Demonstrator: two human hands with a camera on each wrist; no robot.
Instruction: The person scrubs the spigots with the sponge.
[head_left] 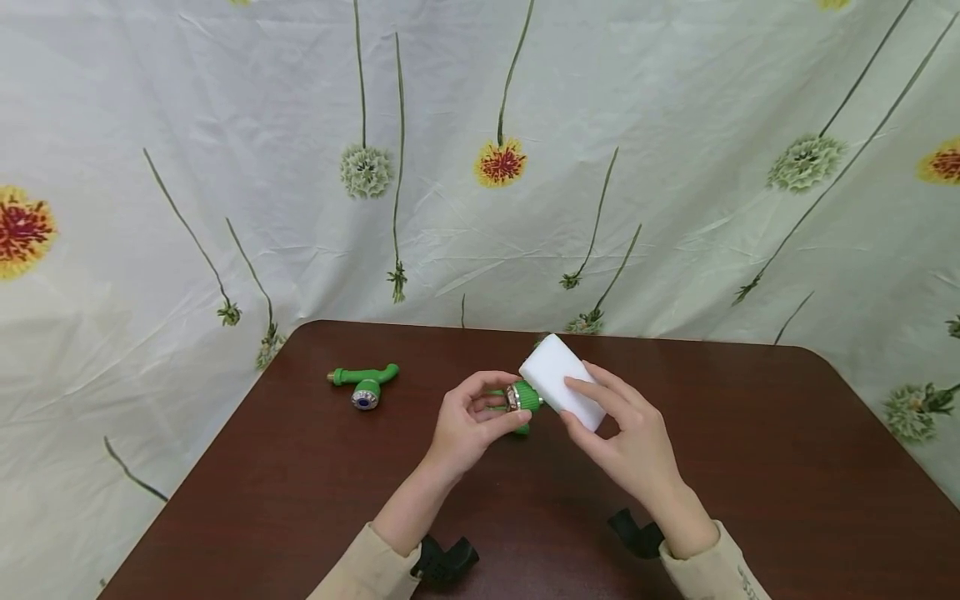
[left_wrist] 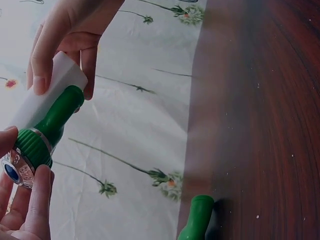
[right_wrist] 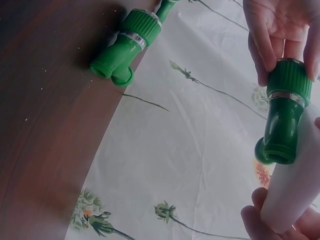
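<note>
My left hand (head_left: 468,421) holds a green plastic tap (head_left: 529,396) by its ribbed knob, fingers and thumb on either side. A blue disc with a silvery rim caps the knob in the left wrist view. My right hand (head_left: 630,429) grips a white sponge block (head_left: 564,379) between thumb and fingers. The sponge lies along the side of the tap body (right_wrist: 282,125), overlapping it in both wrist views. From the head, the sponge hides most of that body. Both hands are raised over the table, close together.
Another green tap (head_left: 366,383) lies on the dark wood table (head_left: 300,492) to the left. A green part (head_left: 522,430) shows below the left hand. Black straps with mounts (head_left: 446,562) sit at both wrists. A flower-print cloth (head_left: 450,208) hangs behind the table's far edge.
</note>
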